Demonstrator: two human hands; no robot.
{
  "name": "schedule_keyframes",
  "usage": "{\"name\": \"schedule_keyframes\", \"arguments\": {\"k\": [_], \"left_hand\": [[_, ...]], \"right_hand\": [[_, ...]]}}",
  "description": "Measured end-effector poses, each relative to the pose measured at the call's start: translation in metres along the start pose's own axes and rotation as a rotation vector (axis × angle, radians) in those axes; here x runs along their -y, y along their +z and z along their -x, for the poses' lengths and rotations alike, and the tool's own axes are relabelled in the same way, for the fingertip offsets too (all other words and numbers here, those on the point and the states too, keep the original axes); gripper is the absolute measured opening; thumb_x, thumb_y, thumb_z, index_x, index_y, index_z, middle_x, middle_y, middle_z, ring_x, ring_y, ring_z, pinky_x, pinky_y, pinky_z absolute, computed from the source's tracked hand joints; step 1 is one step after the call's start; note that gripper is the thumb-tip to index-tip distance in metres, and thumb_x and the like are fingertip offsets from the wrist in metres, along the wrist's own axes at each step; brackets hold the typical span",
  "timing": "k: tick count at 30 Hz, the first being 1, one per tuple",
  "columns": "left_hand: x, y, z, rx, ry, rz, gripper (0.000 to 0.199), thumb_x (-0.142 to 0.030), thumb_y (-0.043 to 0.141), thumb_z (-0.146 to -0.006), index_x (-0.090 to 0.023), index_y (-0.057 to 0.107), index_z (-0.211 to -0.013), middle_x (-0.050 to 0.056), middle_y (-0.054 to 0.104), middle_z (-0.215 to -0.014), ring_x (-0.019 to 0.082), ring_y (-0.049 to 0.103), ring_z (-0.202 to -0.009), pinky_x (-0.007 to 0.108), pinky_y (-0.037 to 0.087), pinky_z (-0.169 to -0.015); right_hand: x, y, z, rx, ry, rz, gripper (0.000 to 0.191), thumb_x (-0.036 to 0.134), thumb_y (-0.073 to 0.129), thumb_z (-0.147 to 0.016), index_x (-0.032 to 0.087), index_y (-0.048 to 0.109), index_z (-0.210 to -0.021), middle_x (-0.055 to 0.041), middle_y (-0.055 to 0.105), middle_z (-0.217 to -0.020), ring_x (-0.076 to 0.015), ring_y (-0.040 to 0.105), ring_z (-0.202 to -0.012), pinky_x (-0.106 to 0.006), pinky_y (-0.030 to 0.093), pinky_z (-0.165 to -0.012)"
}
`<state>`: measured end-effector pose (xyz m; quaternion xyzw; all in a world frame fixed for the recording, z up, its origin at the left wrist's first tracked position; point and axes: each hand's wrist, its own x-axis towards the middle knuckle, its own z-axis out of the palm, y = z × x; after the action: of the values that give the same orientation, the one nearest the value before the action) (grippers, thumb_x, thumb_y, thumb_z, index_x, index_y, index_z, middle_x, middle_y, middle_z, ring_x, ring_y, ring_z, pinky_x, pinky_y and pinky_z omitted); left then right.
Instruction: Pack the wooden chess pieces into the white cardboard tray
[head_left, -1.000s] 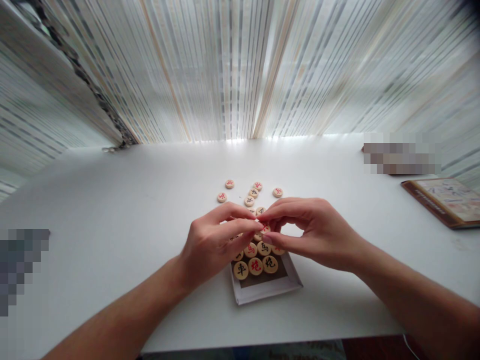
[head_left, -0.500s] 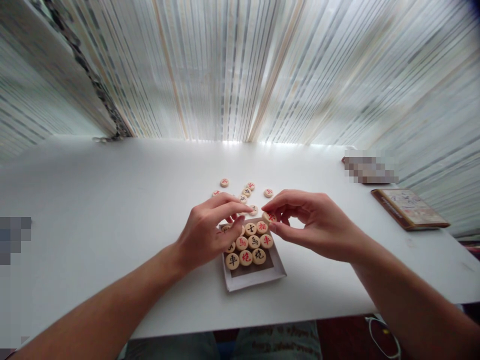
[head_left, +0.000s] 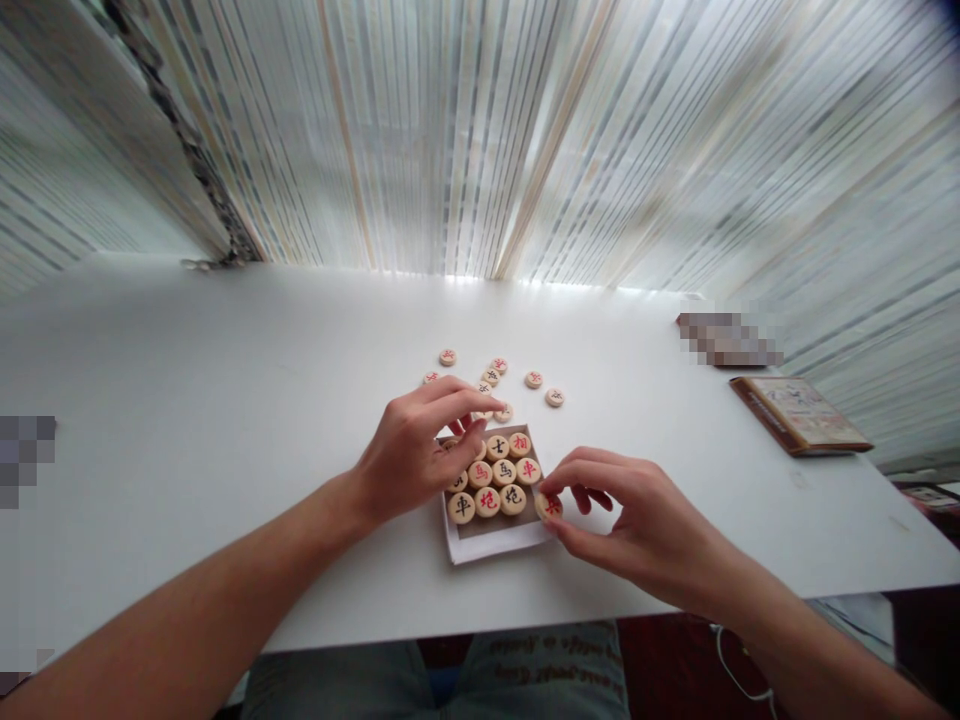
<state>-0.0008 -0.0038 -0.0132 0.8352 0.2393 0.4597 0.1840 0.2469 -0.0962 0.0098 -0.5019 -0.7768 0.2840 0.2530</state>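
A shallow open box (head_left: 501,545) sits on the white table, with round wooden Chinese chess pieces lying in rows inside it. Between its thumb and fingers, my right hand (head_left: 637,515) pinches a Chinese chess piece with a red character (head_left: 550,507), at the box's right edge. My left hand (head_left: 409,445) hovers over the box's left back corner, fingers apart, and hides some pieces there. Its index fingertip is close to a loose piece (head_left: 505,412) behind the box; whether they touch I cannot tell.
Several loose pieces, such as one with a red character (head_left: 533,380), are scattered behind the box on the table (head_left: 300,340). A brown-edged book (head_left: 802,415) lies at the right, with a blurred object (head_left: 727,340) behind it. A striped curtain (head_left: 420,130) hangs along the back edge.
My right hand has moved with its piece from the box's right back corner toward me, along the right edge. My left hand has stayed nearly in place. A loose piece at the right is now uncovered.
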Motion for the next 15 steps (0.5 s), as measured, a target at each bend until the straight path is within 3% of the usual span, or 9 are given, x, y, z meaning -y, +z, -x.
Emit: {"name": "schedule_keyframes", "arguments": {"k": [15], "left_hand": [[0.0013, 0.0021, 0.0011, 0.002, 0.011, 0.005, 0.022, -0.003, 0.065, -0.094, -0.014, 0.077, -0.110, 0.006, 0.078, -0.097, 0.012, 0.069, -0.074, 0.029, 0.061, -0.077]], "right_hand": [[0.0041, 0.0067, -0.0083, 0.098, 0.114, 0.158, 0.009, 0.011, 0.075, -0.088, 0.020, 0.078, -0.085, -0.0014, 0.071, -0.083, -0.0125, 0.059, -0.065, -0.023, 0.044, -0.060]]}}
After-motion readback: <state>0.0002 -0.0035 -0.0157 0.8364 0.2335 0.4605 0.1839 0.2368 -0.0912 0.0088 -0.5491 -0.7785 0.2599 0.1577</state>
